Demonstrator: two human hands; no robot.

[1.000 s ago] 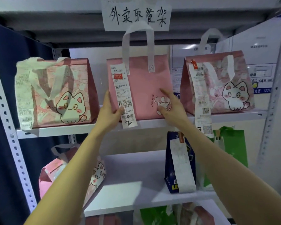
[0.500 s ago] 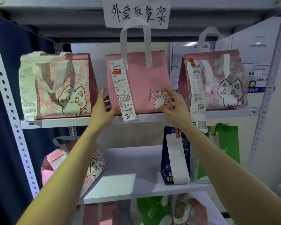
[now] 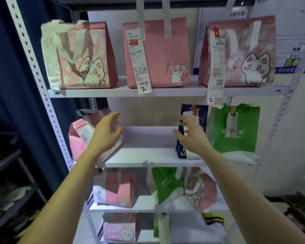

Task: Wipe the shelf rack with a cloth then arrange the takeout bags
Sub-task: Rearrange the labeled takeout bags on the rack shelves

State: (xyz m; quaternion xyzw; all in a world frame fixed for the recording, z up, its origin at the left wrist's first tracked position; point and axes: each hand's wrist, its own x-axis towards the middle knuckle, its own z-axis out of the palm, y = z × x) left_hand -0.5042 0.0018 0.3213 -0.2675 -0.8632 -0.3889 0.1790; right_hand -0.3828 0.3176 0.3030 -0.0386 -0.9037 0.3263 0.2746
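Observation:
Three pink takeout bags stand upright on the upper shelf: a cat bag at left, a plain pink bag with a receipt marked 2 in the middle, another cat bag at right. One level down, on the middle shelf, my left hand hovers with relaxed fingers in front of a tilted pink bag. My right hand is spread open just in front of a navy bag. Neither hand holds anything. No cloth is visible.
A green bag marked 14 stands right of the navy one. Lower shelves hold several pink and green bags, some lying on their sides. A dark blue curtain and a dark rack are at left, a white wall at right.
Both hands have left the middle pink bag on the upper shelf and dropped to the middle shelf. The view has tilted down, showing the lower shelves.

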